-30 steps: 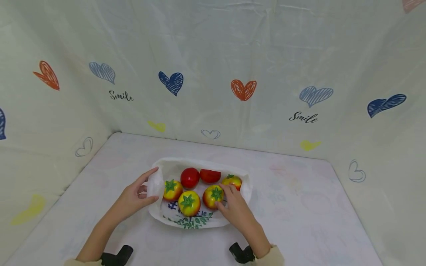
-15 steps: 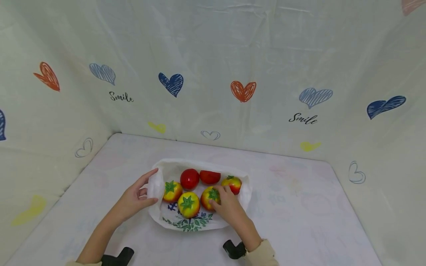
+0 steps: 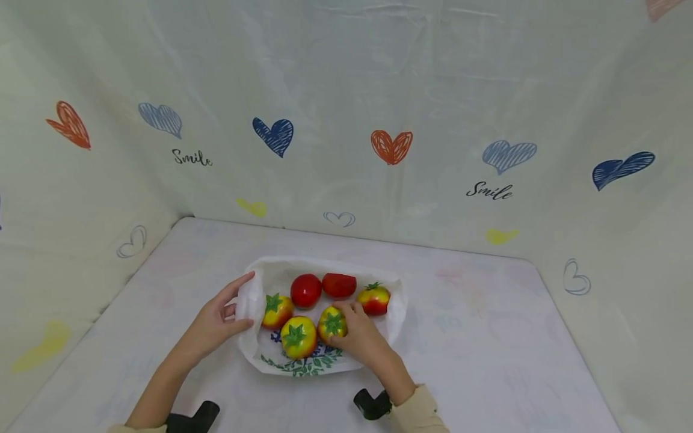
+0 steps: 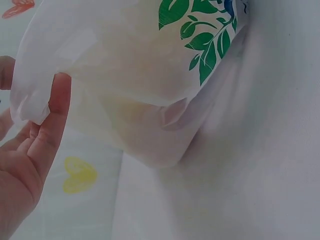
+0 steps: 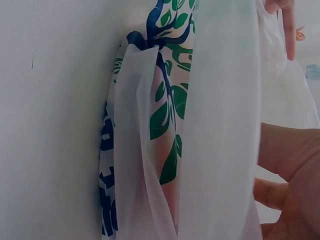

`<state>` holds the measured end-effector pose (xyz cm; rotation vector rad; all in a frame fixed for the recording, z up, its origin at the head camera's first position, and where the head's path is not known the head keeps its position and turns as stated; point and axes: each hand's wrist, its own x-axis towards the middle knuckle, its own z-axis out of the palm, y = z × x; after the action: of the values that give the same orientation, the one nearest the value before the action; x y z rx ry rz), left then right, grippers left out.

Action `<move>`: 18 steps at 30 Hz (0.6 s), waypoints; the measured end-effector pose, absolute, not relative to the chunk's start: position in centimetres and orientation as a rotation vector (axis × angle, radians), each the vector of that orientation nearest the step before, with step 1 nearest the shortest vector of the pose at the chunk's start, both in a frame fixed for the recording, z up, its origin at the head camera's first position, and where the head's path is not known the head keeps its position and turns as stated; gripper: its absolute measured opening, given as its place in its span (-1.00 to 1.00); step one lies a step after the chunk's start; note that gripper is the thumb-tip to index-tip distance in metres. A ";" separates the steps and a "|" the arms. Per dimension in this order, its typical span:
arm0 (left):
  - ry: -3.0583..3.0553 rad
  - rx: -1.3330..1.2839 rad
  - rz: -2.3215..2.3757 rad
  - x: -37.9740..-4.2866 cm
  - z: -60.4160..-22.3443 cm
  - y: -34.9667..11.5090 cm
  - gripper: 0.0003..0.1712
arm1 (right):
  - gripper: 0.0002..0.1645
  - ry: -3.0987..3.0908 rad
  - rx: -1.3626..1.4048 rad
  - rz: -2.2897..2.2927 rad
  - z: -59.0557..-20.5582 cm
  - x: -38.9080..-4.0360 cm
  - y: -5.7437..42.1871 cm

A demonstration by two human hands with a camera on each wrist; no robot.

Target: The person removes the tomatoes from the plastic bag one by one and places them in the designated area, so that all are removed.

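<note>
A white plastic bag [image 3: 399, 313] printed with green leaves lies with its mouth spread open, several tomatoes inside. My left hand [image 3: 213, 322] holds its left rim between thumb and fingers; the left wrist view shows the bag edge [image 4: 35, 95] there. Inside the bag, my right hand [image 3: 364, 337] grips a yellow-red tomato [image 3: 331, 320] with a green star-shaped top. Touching or nearly touching it on the left is a similar tomato [image 3: 298, 338]. In the right wrist view the bag wall [image 5: 220, 120] hides what the right hand [image 5: 290, 175] holds.
Also in the bag are a yellow-red tomato [image 3: 277, 311] at left, a red round one [image 3: 306, 291], a red cut piece [image 3: 339, 285] and a yellow-red one [image 3: 373, 299] at right. The white table [image 3: 476, 337] meets a heart-printed curtain [image 3: 335, 72] behind.
My right hand has closed its fingers on the tomato and shifted it left. The neighbouring front tomato has moved slightly left too. My left hand stays at the bag's rim.
</note>
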<state>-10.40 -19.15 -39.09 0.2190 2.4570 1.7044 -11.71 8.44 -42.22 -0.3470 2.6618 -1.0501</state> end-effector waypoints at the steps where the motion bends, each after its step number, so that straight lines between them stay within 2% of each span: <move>1: 2.455 0.205 1.704 -10.4 -39.1 -19.1 -0.08 | -0.27 2.660 -0.351 -1.045 -42.2 -11.7 8.4; 8: 2.453 0.205 1.712 -10.4 -39.2 -19.2 -0.07 | -0.18 2.665 -0.373 -1.013 -42.6 -11.6 8.1; 18: 2.459 0.191 1.710 -10.4 -39.3 -19.2 -0.07 | -0.19 2.683 -0.362 -1.027 -42.7 -11.3 8.1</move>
<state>-10.36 -19.20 -39.34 0.1906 2.4588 1.7097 -11.35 8.05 -42.70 -0.3624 2.6831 -1.0269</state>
